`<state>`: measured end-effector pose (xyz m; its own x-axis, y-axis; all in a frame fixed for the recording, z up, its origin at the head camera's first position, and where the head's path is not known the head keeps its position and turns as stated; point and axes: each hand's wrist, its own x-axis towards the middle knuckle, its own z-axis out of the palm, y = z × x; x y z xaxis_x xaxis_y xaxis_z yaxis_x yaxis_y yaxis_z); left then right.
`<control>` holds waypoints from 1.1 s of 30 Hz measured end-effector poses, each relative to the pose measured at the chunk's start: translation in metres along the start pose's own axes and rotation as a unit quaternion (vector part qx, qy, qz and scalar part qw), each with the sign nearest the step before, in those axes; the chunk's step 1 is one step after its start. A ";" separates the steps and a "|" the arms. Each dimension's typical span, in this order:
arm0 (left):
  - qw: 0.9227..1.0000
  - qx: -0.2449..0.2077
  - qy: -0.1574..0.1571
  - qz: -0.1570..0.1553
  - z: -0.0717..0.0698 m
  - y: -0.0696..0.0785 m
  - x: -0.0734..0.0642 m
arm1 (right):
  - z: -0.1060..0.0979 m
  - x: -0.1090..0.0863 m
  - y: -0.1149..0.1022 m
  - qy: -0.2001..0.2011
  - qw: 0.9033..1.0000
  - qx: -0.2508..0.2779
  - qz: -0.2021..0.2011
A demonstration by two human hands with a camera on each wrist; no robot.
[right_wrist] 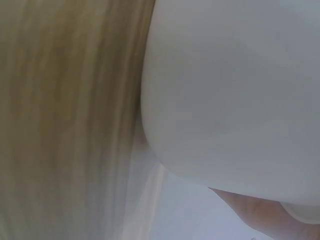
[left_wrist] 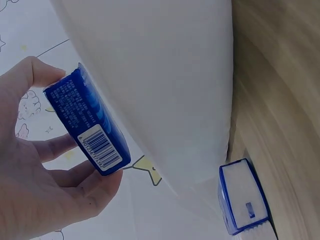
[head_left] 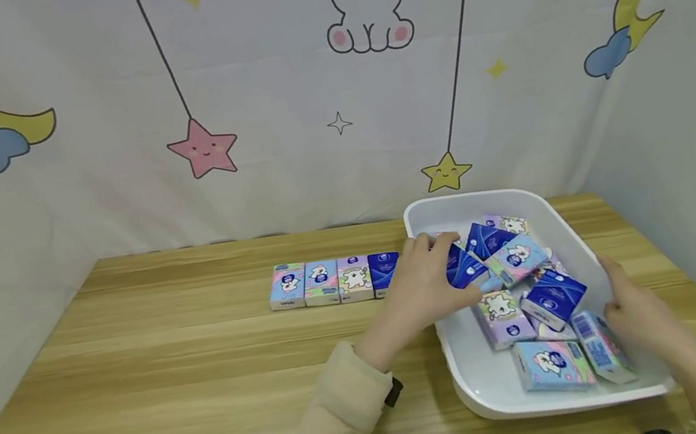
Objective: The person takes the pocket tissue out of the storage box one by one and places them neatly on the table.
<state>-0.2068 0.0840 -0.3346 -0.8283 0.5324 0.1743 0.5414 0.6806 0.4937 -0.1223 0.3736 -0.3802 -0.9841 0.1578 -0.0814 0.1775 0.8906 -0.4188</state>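
In the head view my left hand (head_left: 419, 288) is over the left rim of a white plastic bin (head_left: 467, 391), gripping a dark blue tissue pack (head_left: 467, 268) between thumb and fingers. The left wrist view shows that pack's barcode side (left_wrist: 87, 122), close beside the bin's outer wall (left_wrist: 165, 85). Across the bin, my right hand (head_left: 647, 317) holds its right rim, with the thumb on the inner side. Part of that hand's finger (right_wrist: 265, 215) appears below the bin wall (right_wrist: 230, 100) in the right wrist view. Loose tissue packs in light blue, purple and dark blue lie jumbled inside.
Left of the bin, several tissue packs stand side by side in a row, from a light blue pack (head_left: 287, 287) to a dark blue pack (head_left: 385, 270) partly behind my left hand. A wooden table (head_left: 178, 395) carries everything. Printed curtains (head_left: 270, 70) enclose its back and sides.
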 end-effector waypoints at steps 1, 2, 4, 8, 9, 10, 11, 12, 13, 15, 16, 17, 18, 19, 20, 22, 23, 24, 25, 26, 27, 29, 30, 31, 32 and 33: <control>1.000 -0.001 -0.002 0.000 -0.001 -0.001 -0.001 | 0.000 0.000 0.000 -0.003 1.000 0.001 0.002; 1.000 -0.003 -0.005 0.001 -0.002 -0.003 -0.001 | -0.001 0.001 0.000 -0.005 1.000 0.003 0.003; 1.000 -0.008 -0.009 0.002 -0.004 -0.008 -0.001 | -0.001 0.001 0.000 -0.010 1.000 0.005 0.007; 0.999 -0.038 -0.019 0.000 -0.011 -0.021 0.000 | 0.000 0.002 0.000 -0.010 1.000 0.006 0.007; 0.999 -0.045 -0.020 0.000 -0.013 -0.024 0.001 | 0.000 0.002 0.000 -0.007 1.000 0.005 0.005; 0.998 -0.053 -0.022 0.001 -0.015 -0.027 0.001 | 0.000 0.002 0.000 -0.005 1.000 0.004 0.002; 0.998 -0.058 -0.023 0.002 -0.017 -0.030 0.001 | 0.001 0.002 0.000 0.001 1.000 0.002 -0.004; 0.998 -0.059 -0.024 0.004 -0.019 -0.033 0.001 | 0.001 0.002 0.001 0.006 1.000 0.000 -0.010; 0.998 -0.057 -0.025 0.007 -0.021 -0.036 0.002 | 0.002 0.002 0.001 0.011 1.000 -0.002 -0.015; 0.998 -0.057 -0.030 0.012 -0.024 -0.040 0.002 | 0.002 0.001 0.002 0.020 1.000 -0.006 -0.023; 0.998 -0.058 -0.033 0.012 -0.025 -0.042 0.002 | 0.002 0.001 0.002 0.023 0.999 -0.007 -0.026; 0.998 -0.058 -0.035 0.012 -0.026 -0.044 0.001 | 0.002 0.001 0.003 0.025 0.999 -0.007 -0.028; 0.998 -0.057 -0.037 0.011 -0.027 -0.045 0.001 | 0.003 0.001 0.003 0.025 0.999 -0.006 -0.028; 0.997 -0.058 -0.039 0.010 -0.028 -0.047 0.001 | 0.003 0.002 0.003 0.024 0.999 -0.005 -0.027; 0.997 -0.060 -0.041 0.009 -0.029 -0.048 0.001 | 0.003 0.002 0.003 0.023 0.999 -0.004 -0.026; 0.997 -0.060 -0.042 0.008 -0.030 -0.050 0.000 | 0.003 0.002 0.003 0.022 0.999 -0.002 -0.027; 0.997 -0.060 -0.043 0.010 -0.030 -0.051 0.000 | 0.003 0.002 0.003 0.022 0.999 -0.002 -0.028; 0.997 -0.059 -0.044 0.012 -0.031 -0.052 0.000 | 0.003 0.002 0.003 0.023 0.999 -0.003 -0.029; 0.997 -0.058 -0.047 0.014 -0.031 -0.052 0.000 | 0.003 0.002 0.003 0.023 0.999 -0.003 -0.029; 0.997 -0.053 -0.050 0.017 -0.031 -0.053 0.000 | 0.003 0.002 0.003 0.023 0.999 -0.004 -0.030; 0.997 -0.047 -0.053 0.019 -0.031 -0.054 -0.001 | 0.003 0.002 0.003 0.024 0.999 -0.005 -0.030; 0.997 -0.033 -0.065 0.022 -0.031 -0.055 -0.001 | 0.003 0.002 0.002 0.023 0.999 -0.005 -0.029; 0.997 -0.024 -0.074 0.022 -0.031 -0.056 -0.001 | 0.003 0.002 0.002 0.022 0.999 -0.006 -0.028; 0.996 -0.013 -0.083 0.022 -0.030 -0.057 -0.001 | 0.002 0.002 0.003 0.021 0.999 -0.006 -0.028; 0.995 -0.001 -0.092 0.025 -0.029 -0.058 -0.001 | 0.002 0.002 0.003 0.021 0.999 -0.006 -0.027; 0.994 0.010 -0.102 0.025 -0.027 -0.059 -0.001 | 0.002 0.002 0.003 0.020 0.999 -0.006 -0.026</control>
<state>-0.2418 0.0292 -0.3407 -0.7548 0.6556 0.0214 0.5859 0.6593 0.4712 -0.1241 0.3754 -0.3837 -0.9915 0.1278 -0.0225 0.1257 0.9033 -0.4103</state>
